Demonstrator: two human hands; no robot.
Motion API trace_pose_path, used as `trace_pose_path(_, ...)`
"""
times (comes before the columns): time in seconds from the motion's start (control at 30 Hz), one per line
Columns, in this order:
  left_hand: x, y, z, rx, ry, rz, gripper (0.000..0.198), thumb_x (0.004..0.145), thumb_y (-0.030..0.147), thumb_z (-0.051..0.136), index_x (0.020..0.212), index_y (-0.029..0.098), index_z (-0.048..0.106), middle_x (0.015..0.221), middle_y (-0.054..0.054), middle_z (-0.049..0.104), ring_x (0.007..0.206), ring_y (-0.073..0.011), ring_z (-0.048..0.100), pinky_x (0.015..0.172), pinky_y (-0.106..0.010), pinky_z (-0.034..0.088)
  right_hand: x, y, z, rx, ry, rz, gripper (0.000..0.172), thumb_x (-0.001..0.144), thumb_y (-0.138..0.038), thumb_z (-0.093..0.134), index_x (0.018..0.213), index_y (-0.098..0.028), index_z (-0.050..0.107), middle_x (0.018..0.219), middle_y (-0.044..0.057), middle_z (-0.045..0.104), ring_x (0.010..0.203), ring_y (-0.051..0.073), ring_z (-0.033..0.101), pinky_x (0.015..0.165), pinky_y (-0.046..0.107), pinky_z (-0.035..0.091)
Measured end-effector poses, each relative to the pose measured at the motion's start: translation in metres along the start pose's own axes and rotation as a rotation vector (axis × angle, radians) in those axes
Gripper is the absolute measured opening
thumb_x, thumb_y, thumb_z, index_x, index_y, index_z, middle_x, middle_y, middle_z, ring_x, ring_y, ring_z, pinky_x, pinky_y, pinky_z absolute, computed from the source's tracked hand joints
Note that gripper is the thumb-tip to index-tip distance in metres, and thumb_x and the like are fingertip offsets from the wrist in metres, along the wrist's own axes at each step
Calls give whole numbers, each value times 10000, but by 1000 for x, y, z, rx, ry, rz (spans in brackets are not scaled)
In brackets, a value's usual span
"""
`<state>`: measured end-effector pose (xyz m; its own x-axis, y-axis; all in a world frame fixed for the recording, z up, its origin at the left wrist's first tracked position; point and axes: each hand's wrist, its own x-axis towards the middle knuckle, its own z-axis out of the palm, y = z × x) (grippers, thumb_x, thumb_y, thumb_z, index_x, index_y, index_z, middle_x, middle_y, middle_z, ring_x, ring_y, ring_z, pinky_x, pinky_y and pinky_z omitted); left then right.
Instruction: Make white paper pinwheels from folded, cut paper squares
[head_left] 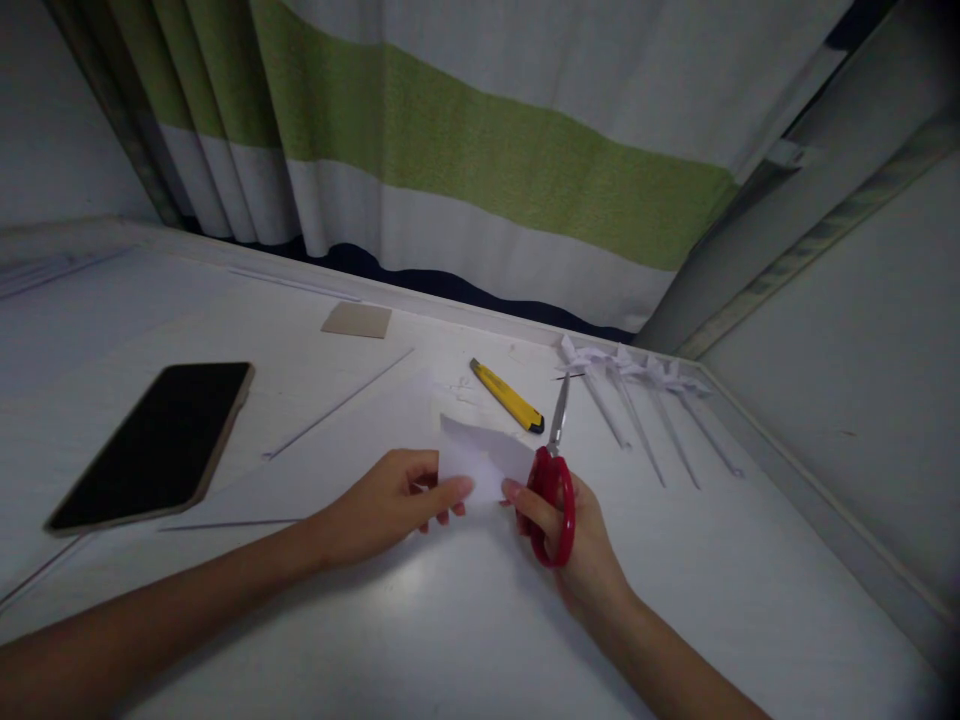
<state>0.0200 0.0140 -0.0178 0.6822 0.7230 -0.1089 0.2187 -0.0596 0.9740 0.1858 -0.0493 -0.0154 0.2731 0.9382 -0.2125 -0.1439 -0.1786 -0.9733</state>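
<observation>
A small piece of white paper (480,462) is held up between my two hands. My left hand (401,500) pinches its lower left part between thumb and fingers. At its lower right edge, the thumb and fingertips of my right hand (574,530) grip the paper. Red-handled scissors (556,500) also hang in my right hand, their blades closed and pointing up and away. Just beyond the paper lies a yellow utility knife (507,395) on the white table (420,640).
A dark tablet (157,445) lies at the left. Several folded paper pieces with thin stems (634,420) stand at the back right. A beige card (357,320) and a thin paper stick (341,405) lie behind my left hand. A green-and-white curtain (480,140) hangs behind.
</observation>
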Motion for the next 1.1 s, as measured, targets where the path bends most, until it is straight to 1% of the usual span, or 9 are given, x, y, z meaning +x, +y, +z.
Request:
trace_pose_path(0.17, 1, -2, -4, -38, 16, -27, 240, 757, 322, 487, 600, 142, 502, 518, 45, 473, 461, -72, 425, 436, -172, 333, -2, 0, 1, 27, -60, 8, 286, 618, -316, 668, 788, -158, 502, 568, -42, 531, 450, 63, 461, 389, 165, 341)
trace_pose_path(0.37, -1, 4, -3, -23, 32, 16, 270, 772, 332, 464, 569, 154, 454, 508, 57, 434, 469, -74, 407, 453, -177, 320, -3, -1, 1, 56, -71, 15, 269, 605, -274, 678, 773, -172, 495, 589, -60, 508, 457, 51, 451, 399, 158, 341)
trace_pose_path(0.53, -5, 9, 8, 129, -26, 54, 203, 710, 351, 542, 696, 149, 541, 626, 29, 501, 564, -102, 456, 526, -204, 365, -6, 5, 5, 104, 25, 2, 258, 626, -279, 669, 752, -184, 465, 607, -53, 513, 538, 80, 499, 438, 168, 356)
trace_pose_path(0.6, -7, 7, 13, 210, -36, 50, 241, 694, 374, 554, 764, 143, 564, 634, 21, 510, 561, -110, 460, 515, -211, 372, -9, 9, 6, 98, 26, -15, 251, 632, -276, 666, 747, -183, 463, 597, -59, 505, 510, 67, 477, 436, 167, 351)
trace_pose_path(0.67, -9, 4, 17, 250, -30, 101, 252, 744, 385, 491, 778, 146, 565, 647, 15, 529, 581, -112, 477, 540, -212, 387, -12, 12, 8, 57, 3, -44, 238, 632, -271, 664, 723, -177, 466, 578, -67, 493, 470, 50, 437, 433, 168, 345)
trace_pose_path(0.8, -11, 0, 18, 393, -35, 146, 393, 847, 325, 311, 608, 140, 562, 543, 19, 536, 542, -100, 503, 563, -202, 379, -14, 11, 11, -48, -19, -107, 223, 622, -252, 664, 682, -171, 466, 576, -66, 490, 478, 51, 440, 449, 171, 355)
trace_pose_path(0.87, -10, -2, 17, 428, -18, 138, 437, 853, 300, 288, 554, 134, 559, 484, 22, 518, 500, -95, 503, 530, -193, 370, -13, 9, 12, -77, -43, -107, 230, 621, -257, 665, 669, -169, 457, 564, -66, 483, 475, 53, 444, 454, 173, 363)
trace_pose_path(0.97, -8, -4, 15, 358, 44, 136, 442, 845, 294, 302, 532, 128, 567, 462, 24, 509, 468, -87, 495, 492, -179, 364, -12, 10, 11, -57, -113, -73, 255, 648, -334, 640, 710, -171, 453, 561, -58, 479, 461, 63, 448, 443, 185, 371)
trace_pose_path(1.1, -5, -4, 9, 242, 195, 118, 451, 840, 303, 303, 533, 122, 579, 441, 26, 490, 436, -84, 477, 471, -179, 366, -15, 14, 5, 13, -308, -51, 290, 764, -461, 470, 775, -171, 451, 519, -51, 444, 406, 63, 395, 389, 185, 309)
